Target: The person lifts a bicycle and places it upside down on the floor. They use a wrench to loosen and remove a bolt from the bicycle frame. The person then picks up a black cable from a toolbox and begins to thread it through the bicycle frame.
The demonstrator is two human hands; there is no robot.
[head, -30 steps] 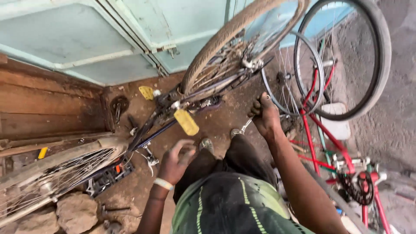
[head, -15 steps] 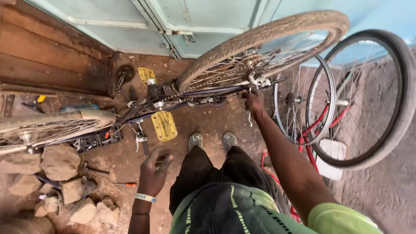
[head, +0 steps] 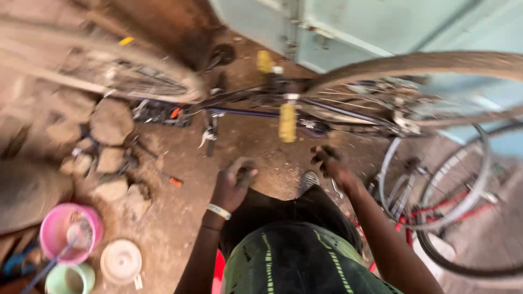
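An upside-down bicycle (head: 327,109) with a yellow pedal (head: 287,122) lies across the dirt floor in front of me, and the view is blurred. My right hand (head: 333,164) hovers just below its frame, fingers curled, with a thin metal tool (head: 336,189) showing under the palm. My left hand (head: 233,185), with a pale wristband, rests on my dark trouser knee with its fingers bent in. The bicycle's tan tyre (head: 436,62) arches to the right, and its other wheel (head: 136,76) lies at the left.
Rough stones (head: 111,121) are piled at the left. A pink bowl (head: 60,231), a green cup (head: 68,279) and a white lid (head: 121,261) stand at the lower left. A red bicycle (head: 436,209) leans at the right, beside a pale blue-green door (head: 381,27).
My right hand has come off the bicycle near the rear wheel and drawn back toward me. The view has swung left, bringing the bowl and cups into sight.
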